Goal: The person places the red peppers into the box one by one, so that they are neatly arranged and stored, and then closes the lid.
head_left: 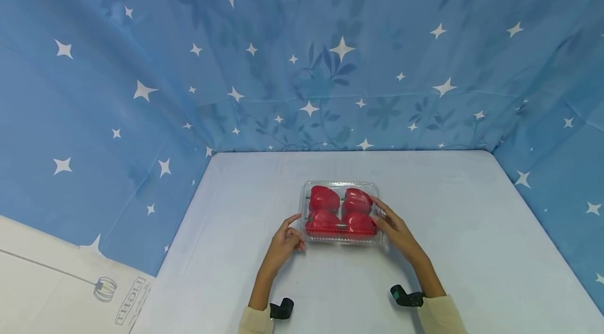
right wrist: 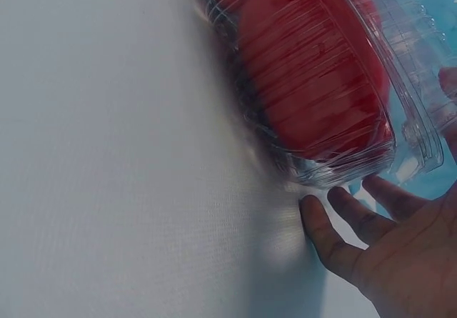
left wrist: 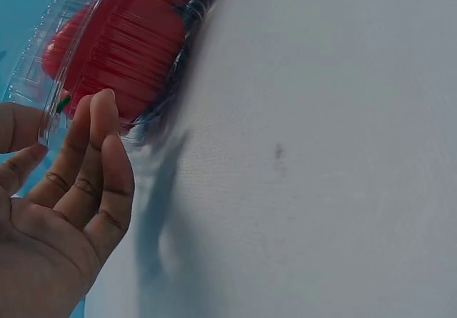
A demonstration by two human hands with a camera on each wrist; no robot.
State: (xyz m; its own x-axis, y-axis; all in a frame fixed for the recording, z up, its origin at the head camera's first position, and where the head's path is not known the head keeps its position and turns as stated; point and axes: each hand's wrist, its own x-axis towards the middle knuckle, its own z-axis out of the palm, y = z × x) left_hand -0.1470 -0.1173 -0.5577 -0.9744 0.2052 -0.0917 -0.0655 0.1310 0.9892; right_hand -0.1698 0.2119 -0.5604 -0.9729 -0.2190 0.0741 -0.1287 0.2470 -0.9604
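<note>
A clear plastic clamshell box (head_left: 341, 241) sits on the white table with its lid over several red bell peppers (head_left: 324, 199) with green stems. At its near left corner, my left hand (head_left: 284, 243) pinches the rim between thumb and index finger. The other left fingers (left wrist: 114, 182) bend beside the box's end wall. On the opposite side, my right hand (head_left: 395, 228) touches the lid's right edge with thumb and index finger. Its remaining fingers (right wrist: 332, 243) spread loosely by the box's corner. Whether the lid is fully snapped cannot be seen.
A white cloth-covered table (head_left: 236, 192) surrounds the box. Blue curtains (head_left: 264, 72) with white stars hang behind the table and along both sides. Each wrist carries a small black camera, the left camera (head_left: 282, 309) and the right camera (head_left: 407, 297).
</note>
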